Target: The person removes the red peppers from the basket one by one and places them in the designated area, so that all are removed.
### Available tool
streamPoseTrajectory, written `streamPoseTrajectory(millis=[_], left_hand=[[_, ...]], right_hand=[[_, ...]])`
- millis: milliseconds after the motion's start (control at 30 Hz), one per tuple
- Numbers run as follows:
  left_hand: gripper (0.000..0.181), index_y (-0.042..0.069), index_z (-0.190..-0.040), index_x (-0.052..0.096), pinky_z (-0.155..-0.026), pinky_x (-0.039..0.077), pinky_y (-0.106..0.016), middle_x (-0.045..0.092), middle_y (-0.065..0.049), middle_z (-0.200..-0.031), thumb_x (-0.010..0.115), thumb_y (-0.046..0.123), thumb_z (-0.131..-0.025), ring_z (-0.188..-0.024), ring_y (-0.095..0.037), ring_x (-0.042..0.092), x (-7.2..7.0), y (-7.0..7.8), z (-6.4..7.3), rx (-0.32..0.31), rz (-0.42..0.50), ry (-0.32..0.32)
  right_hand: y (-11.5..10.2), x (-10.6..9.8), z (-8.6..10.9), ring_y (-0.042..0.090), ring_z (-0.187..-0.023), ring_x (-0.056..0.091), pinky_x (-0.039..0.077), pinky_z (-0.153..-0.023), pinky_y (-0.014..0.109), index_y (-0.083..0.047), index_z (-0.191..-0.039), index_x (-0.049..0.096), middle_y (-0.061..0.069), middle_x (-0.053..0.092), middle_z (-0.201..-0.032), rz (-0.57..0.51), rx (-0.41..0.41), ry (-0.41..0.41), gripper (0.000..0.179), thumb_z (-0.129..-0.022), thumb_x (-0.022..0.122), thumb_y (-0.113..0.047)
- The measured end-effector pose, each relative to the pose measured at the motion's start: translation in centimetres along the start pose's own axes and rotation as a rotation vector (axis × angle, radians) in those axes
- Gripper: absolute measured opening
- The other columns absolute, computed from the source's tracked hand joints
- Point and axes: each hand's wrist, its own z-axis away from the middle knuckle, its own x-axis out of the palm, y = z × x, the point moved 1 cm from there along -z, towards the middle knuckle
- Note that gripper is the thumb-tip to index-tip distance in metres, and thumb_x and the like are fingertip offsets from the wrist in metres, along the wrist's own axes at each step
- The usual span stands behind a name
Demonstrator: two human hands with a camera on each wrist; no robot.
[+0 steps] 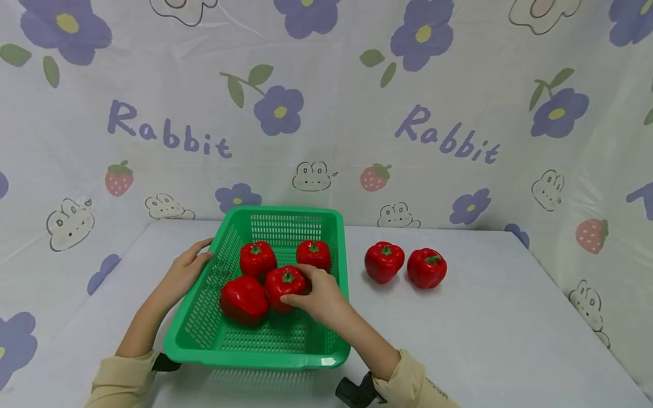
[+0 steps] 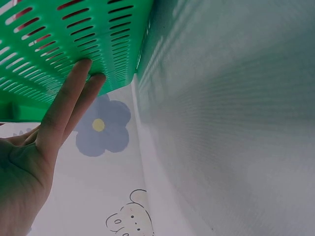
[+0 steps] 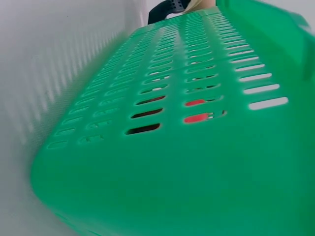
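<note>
A green perforated plastic basket (image 1: 257,359) stands on the white table with several red bell peppers in it. My right hand (image 1: 322,297) reaches over its right side and grips one red bell pepper (image 1: 282,286) between thumb and fingers. Around that one are a red bell pepper lying on its side (image 1: 244,300) and two more, one behind left (image 1: 257,259) and one behind right (image 1: 314,254). At the basket's outer left wall, my left hand (image 1: 185,273) rests with straight fingers (image 2: 74,93) touching the slotted side. The right wrist view shows mostly basket wall (image 3: 172,182), hiding the right hand.
To the right of the basket, two red bell peppers (image 1: 384,262) (image 1: 427,268) sit side by side on the white tabletop (image 1: 490,334). Behind the table hangs a printed cloth (image 1: 347,124) with flowers, rabbits and strawberries.
</note>
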Motion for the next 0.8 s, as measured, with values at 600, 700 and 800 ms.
streamPoseTrajectory(millis=[600, 700, 800], left_hand=[[0.053, 0.003, -0.151, 0.031, -0.078, 0.05, -0.03, 0.059, -0.027, -0.126, 0.033, 0.032, -0.107, -0.089, -0.015, 0.063, 0.0, 0.1, 0.0, 0.005, 0.007, -0.003], [0.053, 0.005, -0.151, 0.032, -0.078, 0.05, -0.031, 0.059, -0.027, -0.126, 0.034, 0.034, -0.106, -0.089, -0.015, 0.063, 0.0, 0.1, 0.1, 0.005, 0.008, -0.004], [0.054, 0.005, -0.151, 0.032, -0.079, 0.05, -0.031, 0.06, -0.027, -0.125, 0.033, 0.035, -0.106, -0.089, -0.015, 0.063, 0.0, 0.0, 0.1, 0.005, 0.006, -0.005]], right_hand=[[-1.4, -2.9, 1.2, 0.035, -0.124, 0.058, 0.054, -0.091, 0.044, -0.003, -0.145, 0.043, 0.016, 0.056, -0.139, -0.108, -0.013, 0.031, 0.069, -0.086, 0.074, -0.02], [-1.4, -3.5, 1.3, 0.035, -0.126, 0.057, 0.053, -0.093, 0.044, -0.004, -0.145, 0.044, 0.015, 0.056, -0.14, -0.13, -0.001, 0.055, 0.068, -0.086, 0.075, -0.019], [-1.4, -4.1, 1.4, 0.034, -0.128, 0.056, 0.051, -0.096, 0.045, -0.005, -0.146, 0.043, 0.014, 0.056, -0.141, -0.152, 0.003, 0.081, 0.069, -0.086, 0.075, -0.018]])
